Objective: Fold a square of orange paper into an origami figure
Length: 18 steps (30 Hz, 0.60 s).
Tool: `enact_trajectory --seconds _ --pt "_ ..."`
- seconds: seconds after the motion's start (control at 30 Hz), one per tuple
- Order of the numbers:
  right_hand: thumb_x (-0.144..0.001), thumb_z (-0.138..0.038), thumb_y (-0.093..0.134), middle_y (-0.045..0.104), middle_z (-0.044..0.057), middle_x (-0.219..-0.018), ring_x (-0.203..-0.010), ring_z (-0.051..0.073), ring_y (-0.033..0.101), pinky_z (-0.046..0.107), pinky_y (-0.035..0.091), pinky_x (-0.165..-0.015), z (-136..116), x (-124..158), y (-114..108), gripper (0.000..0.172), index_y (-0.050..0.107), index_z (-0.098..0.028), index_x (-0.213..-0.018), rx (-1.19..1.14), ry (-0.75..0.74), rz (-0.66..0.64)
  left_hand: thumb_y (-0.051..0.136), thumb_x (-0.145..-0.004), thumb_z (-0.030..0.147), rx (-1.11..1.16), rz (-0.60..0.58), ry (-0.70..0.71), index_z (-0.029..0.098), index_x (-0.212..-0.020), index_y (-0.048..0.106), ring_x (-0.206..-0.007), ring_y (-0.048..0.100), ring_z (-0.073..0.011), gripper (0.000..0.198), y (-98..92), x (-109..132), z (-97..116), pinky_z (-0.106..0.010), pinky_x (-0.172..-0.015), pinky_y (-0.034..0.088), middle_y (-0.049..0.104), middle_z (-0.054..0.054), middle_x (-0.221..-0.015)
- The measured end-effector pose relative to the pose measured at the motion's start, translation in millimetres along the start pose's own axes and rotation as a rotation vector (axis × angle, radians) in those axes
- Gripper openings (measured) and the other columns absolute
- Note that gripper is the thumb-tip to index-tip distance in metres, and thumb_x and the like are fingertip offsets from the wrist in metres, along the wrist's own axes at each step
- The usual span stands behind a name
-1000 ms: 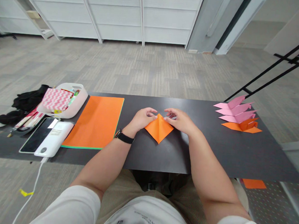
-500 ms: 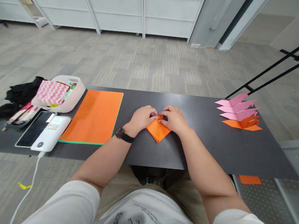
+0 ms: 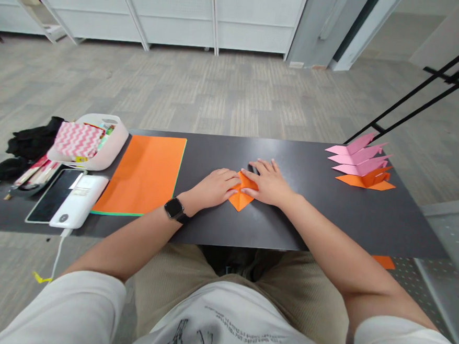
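Now, far left: we note a white tray, a phone and a power bank grouped at the table's left end, well apart from the hands
Orange sheet: lies flat between the power bank and the left hand, touching neither
Left hand: fingers loosely extended, tips pressing the left side of the folded orange paper; nothing gripped
Folded orange paper: at table centre, its near corner showing between the two hands
Right hand: spread flat, palm down over the paper's right part; pinning, not grasping
Folded pieces: pink and orange, stacked at far right
Risk: we judge uneven pressure could let the paper slide on the smooth dark table and skew the crease
Room: bare surface either side of the hands; near edge close behind the wrists
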State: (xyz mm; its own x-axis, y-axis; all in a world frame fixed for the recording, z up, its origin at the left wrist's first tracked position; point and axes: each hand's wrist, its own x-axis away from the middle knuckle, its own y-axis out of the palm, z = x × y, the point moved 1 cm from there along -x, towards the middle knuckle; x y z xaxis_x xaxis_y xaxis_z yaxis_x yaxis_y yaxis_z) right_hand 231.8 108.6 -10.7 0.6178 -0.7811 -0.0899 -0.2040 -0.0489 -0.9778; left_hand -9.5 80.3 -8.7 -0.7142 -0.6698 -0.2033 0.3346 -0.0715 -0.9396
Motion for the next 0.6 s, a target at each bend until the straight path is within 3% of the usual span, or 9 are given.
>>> enact_trajectory --seconds 0.17,0.43,0.6 --pt "-0.097 -0.061 0.073 0.05 0.012 -0.17 -0.162 0.046 0.033 0.077 0.01 -0.132 2 8 5 0.07 0.059 -0.034 -0.161 -0.027 0.004 0.027 0.054 -0.11 0.028 0.024 0.053 0.029 0.022 -0.132 0.074 -0.135 0.061 -0.0287 0.031 2.6 6 -3 -0.051 -0.125 0.044 0.069 -0.013 -0.14" --pt "-0.099 -0.06 0.072 0.051 0.014 -0.169 -0.163 0.044 0.034 0.078 0.01 -0.132 5 9 7 0.069 0.06 -0.032 -0.16 -0.071 -0.013 0.052 0.046 -0.112 0.02 0.073 0.004 0.046 0.019 -0.136 0.074 -0.135 0.063 -0.0267 0.037 9.5 8 -2 -0.047 -0.122 0.049 0.07 -0.013 -0.145" --pt "-0.105 -0.048 0.065 0.052 0.007 -0.168 -0.163 0.038 0.036 0.076 0.017 -0.133 19 13 1 0.041 0.073 -0.039 -0.144 -0.136 -0.017 0.098 0.045 -0.112 0.021 0.078 0.005 0.049 0.021 -0.133 0.076 -0.139 0.061 -0.0274 0.038 10.2 7 -3 -0.049 -0.125 0.046 0.068 -0.012 -0.151"
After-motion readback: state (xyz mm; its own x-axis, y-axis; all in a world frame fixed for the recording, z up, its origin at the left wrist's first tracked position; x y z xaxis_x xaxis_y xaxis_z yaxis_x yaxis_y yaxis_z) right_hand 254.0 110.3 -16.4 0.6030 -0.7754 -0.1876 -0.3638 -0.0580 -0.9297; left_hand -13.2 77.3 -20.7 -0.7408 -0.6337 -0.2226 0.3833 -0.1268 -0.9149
